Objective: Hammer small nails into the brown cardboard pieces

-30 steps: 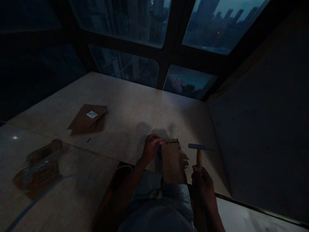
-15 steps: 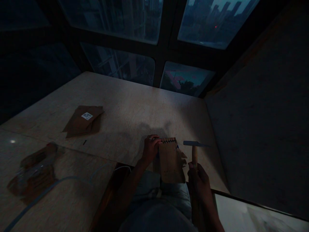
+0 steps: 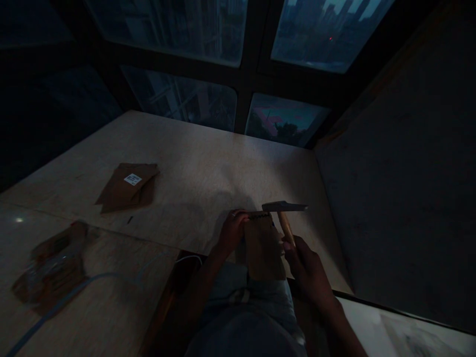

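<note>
Dimly lit at a table (image 3: 208,158), I pinch the top left corner of the brown cardboard (image 3: 265,253) with my left hand (image 3: 229,233), seemingly to keep it from slipping. The cardboard sits at the near edge, right in front of me, its lower end reaching over my lap (image 3: 266,292), perhaps so that its top edge lies within easy reach of both arms. A dark zigzag row (image 3: 257,217) runs along that edge, too dim to make out. My right hand (image 3: 307,270) is closed round the wooden handle (image 3: 285,228) of a hammer (image 3: 284,205), whose head is at the cardboard's top right corner, apart from my left fingers; whether it touches, I cannot tell. Well left of the cardboard and beyond it lie brown sheets (image 3: 119,196) bearing a pale label (image 3: 133,179), and farther left, a plastic bag (image 3: 55,267), both apparently set aside to leave elbow room.
</note>
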The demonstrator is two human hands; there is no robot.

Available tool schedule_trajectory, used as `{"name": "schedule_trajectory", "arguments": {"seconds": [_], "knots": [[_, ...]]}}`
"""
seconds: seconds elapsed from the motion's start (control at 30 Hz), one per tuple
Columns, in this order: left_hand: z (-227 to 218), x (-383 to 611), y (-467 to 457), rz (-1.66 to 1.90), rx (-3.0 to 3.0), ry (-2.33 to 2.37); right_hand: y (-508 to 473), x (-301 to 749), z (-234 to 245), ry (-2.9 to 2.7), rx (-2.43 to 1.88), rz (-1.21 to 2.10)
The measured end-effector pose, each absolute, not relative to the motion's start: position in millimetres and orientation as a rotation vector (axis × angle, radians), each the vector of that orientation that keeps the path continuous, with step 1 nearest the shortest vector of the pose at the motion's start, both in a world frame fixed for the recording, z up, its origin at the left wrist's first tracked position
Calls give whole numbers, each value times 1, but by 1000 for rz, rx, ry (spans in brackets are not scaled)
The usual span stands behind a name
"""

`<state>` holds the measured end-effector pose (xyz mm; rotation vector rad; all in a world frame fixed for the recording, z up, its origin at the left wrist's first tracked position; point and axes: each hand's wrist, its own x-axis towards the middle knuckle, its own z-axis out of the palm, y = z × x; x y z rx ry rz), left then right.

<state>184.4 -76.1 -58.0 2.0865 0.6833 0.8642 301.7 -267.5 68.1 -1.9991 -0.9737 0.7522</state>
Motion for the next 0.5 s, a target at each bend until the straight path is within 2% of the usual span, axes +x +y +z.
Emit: {"name": "schedule_trajectory", "arguments": {"seconds": [0.27, 0.5], "knots": [[-61, 187, -79, 852, 2012, 733, -253, 297, 72, -1128, -2014, 829], [-60, 187, -81, 855, 2049, 762, -252, 295, 65, -1165, -2083, 742]]}}
